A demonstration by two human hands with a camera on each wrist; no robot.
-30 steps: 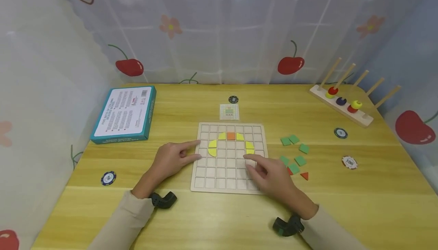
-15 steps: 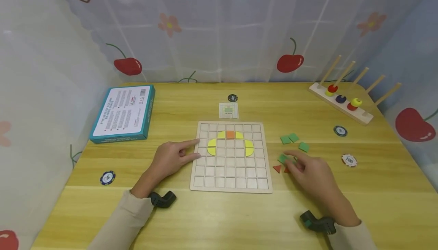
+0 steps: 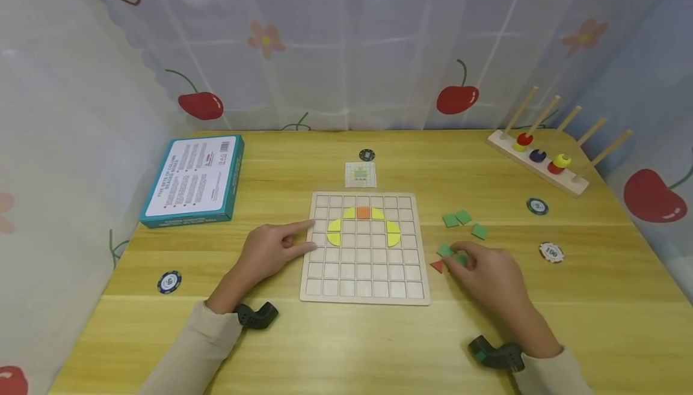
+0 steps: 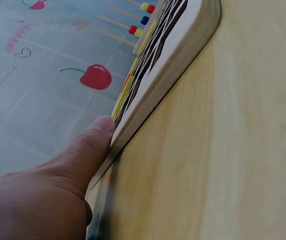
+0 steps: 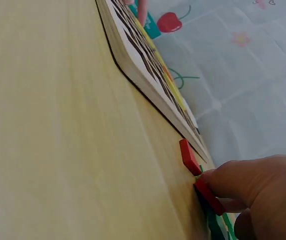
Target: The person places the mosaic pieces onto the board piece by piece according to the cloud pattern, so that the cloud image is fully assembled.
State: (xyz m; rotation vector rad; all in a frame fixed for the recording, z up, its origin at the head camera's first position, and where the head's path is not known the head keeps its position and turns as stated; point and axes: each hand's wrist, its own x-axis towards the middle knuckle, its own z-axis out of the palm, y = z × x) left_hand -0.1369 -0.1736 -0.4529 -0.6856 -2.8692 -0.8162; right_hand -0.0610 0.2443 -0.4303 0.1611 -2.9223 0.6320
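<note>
At the left edge of a wooden grid board [image 3: 348,290], my left hand [image 3: 267,254] rests its extended index finger and thumb. The left wrist view shows the thumb [image 4: 95,137] against the board's side. Yellow quarter-round tiles [image 3: 392,238] and an orange square tile [image 3: 363,213] sit in the board's cells. Right of the board, my right hand [image 3: 495,275] has its bent thumb and index finger over green square tiles [image 3: 445,251]. One red triangle tile [image 3: 437,266] lies by the thumb; another red tile [image 5: 209,197] touches it in the right wrist view. Whether a tile is pinched is unclear.
More green squares [image 3: 479,231] lie beyond the right hand. A pattern card [image 3: 360,175] and black chip [image 3: 367,154] are behind the board. A teal box [image 3: 192,178] stands back left, a bead peg stand [image 3: 536,163] back right. Other chips [image 3: 551,252] lie at the sides.
My right hand has moved from the board's lower right cells over to the loose tiles, shifting slightly among them since. My left hand has stayed at the board's edge.
</note>
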